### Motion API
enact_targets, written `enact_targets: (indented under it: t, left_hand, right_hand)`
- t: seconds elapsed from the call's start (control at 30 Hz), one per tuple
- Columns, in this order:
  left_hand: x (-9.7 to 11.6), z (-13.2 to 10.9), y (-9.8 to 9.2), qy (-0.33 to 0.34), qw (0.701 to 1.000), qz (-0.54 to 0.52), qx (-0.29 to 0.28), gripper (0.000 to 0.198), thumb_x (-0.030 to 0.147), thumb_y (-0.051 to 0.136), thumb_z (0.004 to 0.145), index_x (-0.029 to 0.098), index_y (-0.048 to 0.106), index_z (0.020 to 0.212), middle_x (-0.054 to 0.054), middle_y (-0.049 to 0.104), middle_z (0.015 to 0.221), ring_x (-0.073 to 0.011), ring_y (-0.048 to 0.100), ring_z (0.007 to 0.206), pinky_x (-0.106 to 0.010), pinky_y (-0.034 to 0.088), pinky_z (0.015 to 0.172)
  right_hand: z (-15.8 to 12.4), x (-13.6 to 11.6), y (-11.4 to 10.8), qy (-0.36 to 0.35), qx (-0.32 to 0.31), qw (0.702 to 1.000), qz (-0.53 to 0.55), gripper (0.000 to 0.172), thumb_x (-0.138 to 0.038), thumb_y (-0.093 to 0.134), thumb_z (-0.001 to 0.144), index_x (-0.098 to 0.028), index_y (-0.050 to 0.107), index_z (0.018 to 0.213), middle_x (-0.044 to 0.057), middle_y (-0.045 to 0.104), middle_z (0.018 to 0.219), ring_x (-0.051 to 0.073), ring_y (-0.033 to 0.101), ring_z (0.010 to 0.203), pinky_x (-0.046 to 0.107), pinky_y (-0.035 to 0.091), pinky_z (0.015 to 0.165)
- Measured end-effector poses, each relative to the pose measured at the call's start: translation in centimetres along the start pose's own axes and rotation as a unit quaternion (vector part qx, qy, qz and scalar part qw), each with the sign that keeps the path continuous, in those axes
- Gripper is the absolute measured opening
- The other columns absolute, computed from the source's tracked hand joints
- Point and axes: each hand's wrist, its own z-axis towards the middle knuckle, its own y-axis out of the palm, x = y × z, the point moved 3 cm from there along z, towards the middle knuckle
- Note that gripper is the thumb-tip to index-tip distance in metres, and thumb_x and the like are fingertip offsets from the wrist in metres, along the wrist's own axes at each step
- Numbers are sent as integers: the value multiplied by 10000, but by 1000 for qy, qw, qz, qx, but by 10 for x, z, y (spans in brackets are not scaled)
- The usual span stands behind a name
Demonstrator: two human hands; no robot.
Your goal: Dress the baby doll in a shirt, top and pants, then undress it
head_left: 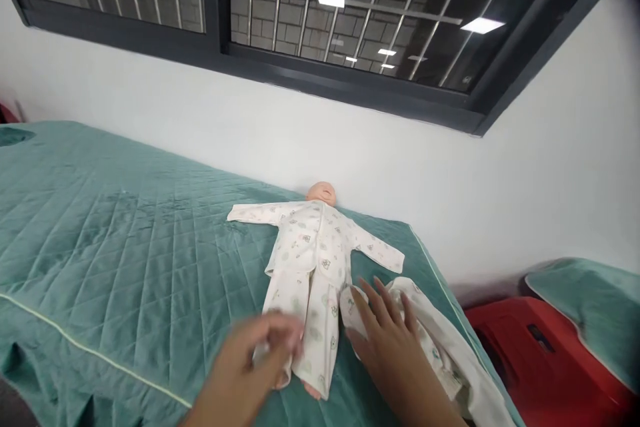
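A baby doll (pixel 321 193) lies on its back with its head by the wall, dressed in a white printed jacket (pixel 310 233) and matching trousers (pixel 320 333). Both sleeves are spread out, and a foot shows at a trouser cuff. My left hand (pixel 255 360) is over the lower trouser leg on the left, fingers curved and blurred by motion; whether they pinch any cloth is unclear. Fingers spread, my right hand (pixel 387 340) is over a crumpled white printed cloth (pixel 445 347) beside the doll's leg; contact is hard to judge.
A green quilted cover (pixel 150 267) with a pale piped edge spreads under the doll. Red plastic stools (pixel 555 353) stand at the right, partly under another green cloth (pixel 590 307). Behind is a white wall (pixel 240 120) with a dark-framed, barred window (pixel 350 13).
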Motion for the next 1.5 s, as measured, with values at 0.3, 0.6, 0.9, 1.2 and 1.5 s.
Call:
enact_targets:
  t: [0.3, 0.6, 0.9, 1.2, 1.5]
  left_hand:
    - [-48, 264, -16, 12, 977, 164, 136, 327, 218, 444, 913, 163, 672, 1141, -108, 671, 1231, -254, 591, 1177, -408, 454, 1045]
    - [-90, 277, 4, 18, 991, 78, 105, 354, 244, 395, 948, 224, 675, 1164, -29, 641, 1305, -193, 551, 1238, -357, 410, 1110]
    - [-85, 275, 3, 33, 993, 44, 103, 332, 231, 412, 934, 249, 694, 1109, -1, 646, 1283, -181, 547, 1233, -354, 405, 1107]
    - [-86, 273, 3, 53, 993, 11, 102, 341, 185, 431, 906, 265, 676, 1129, 7, 645, 1272, -182, 551, 1220, -362, 420, 1082]
    - [-83, 263, 3, 78, 993, 21, 90, 212, 151, 497, 826, 241, 686, 860, 4, 620, 1306, -196, 495, 1284, -394, 345, 1141]
  right_hand:
    - [195, 9, 40, 168, 131, 883, 419, 444, -328, 485, 918, -222, 502, 1349, 100, 549, 1378, 251, 480, 1304, 467, 370, 1118]
    - [183, 26, 73, 206, 70, 852, 477, 469, -494, 530, 910, -257, 530, 1315, 71, 459, 1487, 270, 382, 1390, 507, 303, 1161]
    - [188, 25, 72, 192, 74, 863, 460, 432, -496, 532, 912, -245, 559, 1263, 75, 456, 1479, 255, 370, 1393, 499, 282, 1173]
    - [189, 25, 74, 205, 72, 856, 469, 473, -492, 598, 865, -266, 561, 1279, 80, 446, 1477, 274, 352, 1398, 508, 261, 1173]
    - [167, 16, 68, 235, 144, 785, 554, 409, -371, 684, 812, -251, 542, 1176, 62, 545, 1359, 234, 466, 1303, 459, 319, 1145]
